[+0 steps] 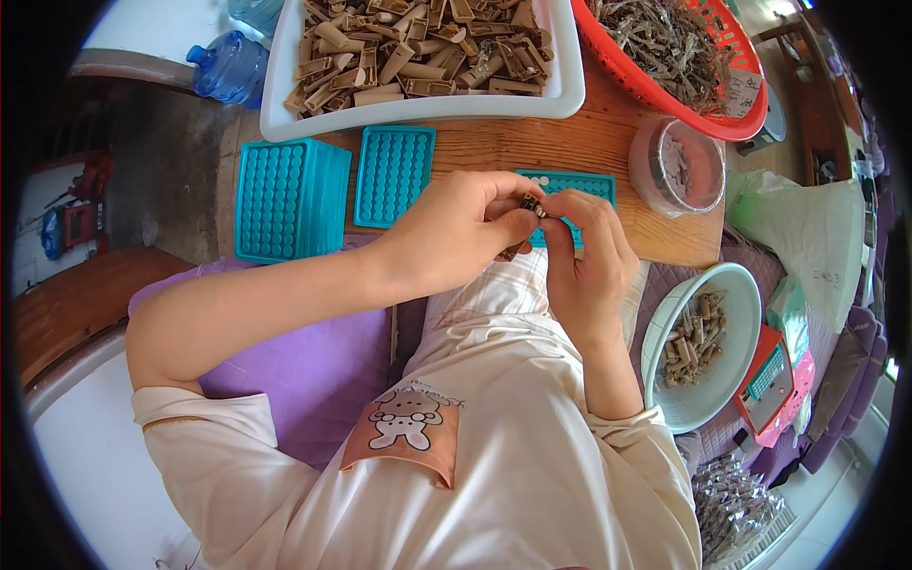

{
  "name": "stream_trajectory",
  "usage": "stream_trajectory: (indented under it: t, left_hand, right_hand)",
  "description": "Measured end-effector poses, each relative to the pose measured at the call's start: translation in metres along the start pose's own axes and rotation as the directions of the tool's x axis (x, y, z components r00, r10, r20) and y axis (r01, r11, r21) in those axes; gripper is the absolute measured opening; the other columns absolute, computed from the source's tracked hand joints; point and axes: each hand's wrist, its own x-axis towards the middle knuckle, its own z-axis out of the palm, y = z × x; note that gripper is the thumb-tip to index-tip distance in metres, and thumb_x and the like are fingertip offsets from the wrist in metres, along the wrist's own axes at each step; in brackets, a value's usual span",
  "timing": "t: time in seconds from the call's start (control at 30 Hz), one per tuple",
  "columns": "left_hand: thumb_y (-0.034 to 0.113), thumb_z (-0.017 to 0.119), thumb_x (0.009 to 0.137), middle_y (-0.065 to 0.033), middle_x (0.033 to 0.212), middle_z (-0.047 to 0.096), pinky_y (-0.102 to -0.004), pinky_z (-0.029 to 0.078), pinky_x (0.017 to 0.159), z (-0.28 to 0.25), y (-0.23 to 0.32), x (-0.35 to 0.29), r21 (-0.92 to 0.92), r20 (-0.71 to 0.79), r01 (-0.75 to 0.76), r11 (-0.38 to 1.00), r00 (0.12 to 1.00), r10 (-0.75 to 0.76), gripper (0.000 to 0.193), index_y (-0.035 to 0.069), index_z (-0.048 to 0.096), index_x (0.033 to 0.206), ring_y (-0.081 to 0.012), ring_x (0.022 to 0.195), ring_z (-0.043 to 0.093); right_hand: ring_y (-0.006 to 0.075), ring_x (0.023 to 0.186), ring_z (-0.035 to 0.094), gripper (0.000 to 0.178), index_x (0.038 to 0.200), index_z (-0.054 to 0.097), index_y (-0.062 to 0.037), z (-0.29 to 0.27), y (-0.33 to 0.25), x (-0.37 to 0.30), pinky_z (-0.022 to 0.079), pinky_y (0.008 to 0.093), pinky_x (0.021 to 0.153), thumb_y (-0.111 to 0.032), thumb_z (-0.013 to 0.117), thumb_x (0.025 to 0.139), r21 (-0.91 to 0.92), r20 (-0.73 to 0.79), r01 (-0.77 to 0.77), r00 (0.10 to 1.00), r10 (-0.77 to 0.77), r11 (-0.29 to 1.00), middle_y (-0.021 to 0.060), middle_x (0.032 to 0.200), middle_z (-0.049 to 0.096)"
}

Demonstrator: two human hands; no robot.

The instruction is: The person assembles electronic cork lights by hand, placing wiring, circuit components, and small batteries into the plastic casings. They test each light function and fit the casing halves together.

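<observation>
Both of my hands meet in front of me above the near edge of the wooden table (665,237). In my closed left hand (456,233) is a small brown plastic piece with a dark and silvery end (532,203); most of it is hidden by the fingers. The thumb and forefinger of my right hand (594,252) pinch together at that end, and whatever they grip is too small to name. Just behind the hands lies a teal tray with round pockets (584,182), partly covered by them, with a few small white discs (541,180) near its far left corner.
A white bin (418,118) of tan plastic shells stands at the back. Left of my hands are a stack of teal trays (271,201) and a single tray (394,176). To the right are a red basket (746,123), a clear tub (679,195) and a pale basin (741,380) holding brown pieces.
</observation>
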Motion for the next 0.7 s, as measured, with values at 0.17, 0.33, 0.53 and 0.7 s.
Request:
stream_trajectory:
  t: [0.17, 0.33, 0.53, 0.7]
  left_hand:
    - [0.006, 0.046, 0.081, -0.0051, 0.067, 0.057, -0.0226, 0.042, 0.055, 0.002, -0.012, 0.002, -0.029, -0.084, 0.003, 1.0, 0.996, -0.005, 0.02, -0.004, 0.054, 0.095, -0.0068, 0.059, 0.05]
    - [0.006, 0.046, 0.079, -0.0091, 0.068, 0.058, -0.0262, 0.043, 0.055, 0.003, -0.016, 0.003, 0.065, -0.11, -0.007, 0.998, 0.994, 0.014, 0.019, -0.003, 0.054, 0.094, -0.0122, 0.06, 0.054]
    - [0.005, 0.048, 0.078, -0.014, 0.076, 0.059, -0.0309, 0.045, 0.061, 0.002, 0.008, -0.006, 0.516, -0.031, -0.079, 0.853, 0.993, 0.111, 0.02, 0.0, 0.053, 0.097, -0.0237, 0.066, 0.057]
    - [0.005, 0.048, 0.076, -0.0175, 0.084, 0.058, -0.0352, 0.045, 0.064, -0.003, 0.019, -0.01, 0.608, 0.062, -0.131, 0.783, 0.991, 0.117, 0.024, 0.003, 0.054, 0.098, -0.0349, 0.075, 0.054]
  right_hand:
    - [0.0225, 0.07, 0.055, 0.014, 0.08, 0.055, -0.0008, 0.001, 0.002, -0.004, 0.045, 0.0294, 0.06, 0.005, 0.057, 0.067, 0.033, 0.088, -0.086, 0.993, 0.083, 0.996, 0.009, 0.075, 0.057]
    - [0.0233, 0.067, 0.053, 0.014, 0.077, 0.054, -0.0008, 0.0, 0.002, -0.004, 0.044, 0.0307, 0.059, 0.006, 0.057, 0.066, 0.045, 0.172, -0.131, 0.978, 0.121, 0.99, 0.008, 0.071, 0.056]
    - [0.0268, 0.071, 0.051, 0.03, 0.091, 0.048, -0.0006, -0.025, 0.001, 0.027, 0.043, 0.0327, 0.063, 0.006, 0.058, 0.063, 0.103, 0.594, -0.464, 0.738, 0.32, 0.88, 0.0128, 0.081, 0.051]
    - [0.0279, 0.081, 0.052, 0.042, 0.1, 0.044, -0.002, -0.03, -0.001, 0.054, 0.044, 0.0332, 0.067, 0.005, 0.059, 0.061, 0.106, 0.735, -0.402, 0.648, 0.2, 0.909, 0.0146, 0.095, 0.049]
